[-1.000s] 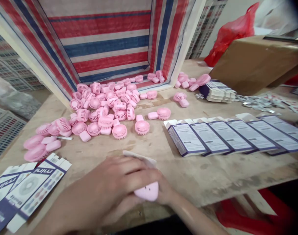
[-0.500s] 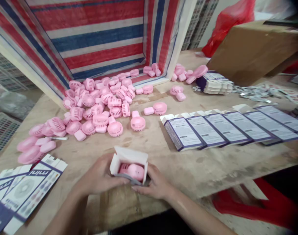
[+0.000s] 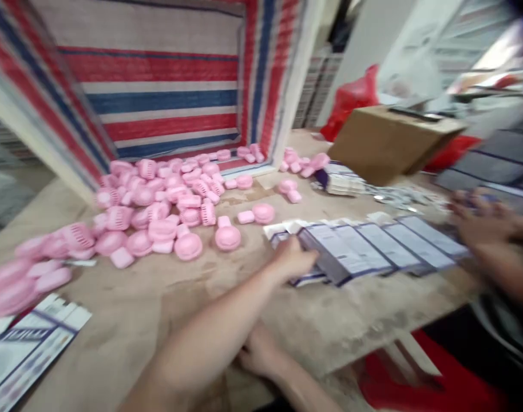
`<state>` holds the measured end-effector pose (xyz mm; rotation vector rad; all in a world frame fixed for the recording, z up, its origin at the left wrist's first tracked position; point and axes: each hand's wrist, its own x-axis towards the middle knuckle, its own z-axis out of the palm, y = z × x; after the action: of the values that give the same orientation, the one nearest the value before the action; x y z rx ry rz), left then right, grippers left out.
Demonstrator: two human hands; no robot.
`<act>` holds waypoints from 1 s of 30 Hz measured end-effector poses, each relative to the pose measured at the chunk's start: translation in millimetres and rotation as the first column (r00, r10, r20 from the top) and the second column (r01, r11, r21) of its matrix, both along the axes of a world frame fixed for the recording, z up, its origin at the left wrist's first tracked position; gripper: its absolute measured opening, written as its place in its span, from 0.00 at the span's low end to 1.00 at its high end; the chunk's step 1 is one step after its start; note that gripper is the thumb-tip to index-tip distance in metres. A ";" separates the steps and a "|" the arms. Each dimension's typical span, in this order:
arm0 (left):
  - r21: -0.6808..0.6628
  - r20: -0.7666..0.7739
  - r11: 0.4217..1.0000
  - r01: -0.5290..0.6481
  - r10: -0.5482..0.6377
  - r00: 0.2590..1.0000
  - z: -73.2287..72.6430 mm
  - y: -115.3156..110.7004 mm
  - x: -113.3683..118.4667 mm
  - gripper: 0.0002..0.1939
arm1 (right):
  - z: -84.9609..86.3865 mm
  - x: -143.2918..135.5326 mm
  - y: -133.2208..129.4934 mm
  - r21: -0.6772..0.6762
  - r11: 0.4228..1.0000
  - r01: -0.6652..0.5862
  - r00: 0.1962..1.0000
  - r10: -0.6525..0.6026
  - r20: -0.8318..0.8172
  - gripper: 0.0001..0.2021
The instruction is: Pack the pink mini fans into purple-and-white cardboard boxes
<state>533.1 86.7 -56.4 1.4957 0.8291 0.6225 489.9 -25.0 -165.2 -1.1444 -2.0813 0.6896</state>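
Observation:
My left hand (image 3: 293, 258) reaches across to the near-left end of a row of white and purple boxes (image 3: 356, 246). Its fingers are curled over the leftmost box (image 3: 281, 233), touching it; motion blurs the grip. Under my left forearm lies my right hand (image 3: 261, 349), close to the table edge. That arm hides most of its fingers, so what they hold, if anything, cannot be seen. Pink mini fans (image 3: 158, 194) are heaped to the left, and one loose fan (image 3: 228, 236) lies nearest my left forearm.
Printed boxes (image 3: 30, 343) lie at lower left. Behind the fans stands a striped-lined container (image 3: 167, 103). A brown carton (image 3: 373, 140) and a box bundle (image 3: 341, 178) are at back right. Another person's hand (image 3: 480, 220) is at the row's far right.
My left hand has left the open box with the pink fan and moved right to the row. That open box is out of sight. The view has shifted, and another person's hands appear.

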 end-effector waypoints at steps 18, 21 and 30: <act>0.481 -0.853 0.795 -0.371 0.522 0.013 20.2 -60.3 -446.4 0.52 | 14.8 15.1 2.8 0.348 0.889 -0.297 0.955 0.281 0.096 0.21; 0.410 -0.865 0.872 -0.267 0.464 0.190 56.8 -68.3 -417.5 0.26 | 24.8 27.4 3.5 0.378 0.862 -0.338 0.941 0.315 0.123 0.20; 0.538 0.121 0.843 -0.007 -0.070 0.990 80.0 -79.2 -254.0 0.08 | 102.1 37.1 15.4 0.481 0.871 0.103 0.923 0.097 -0.372 0.15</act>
<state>279.1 7.5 23.6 1.9428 0.5385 0.9788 527.0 -9.6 -63.1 -0.6557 -1.7661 0.3104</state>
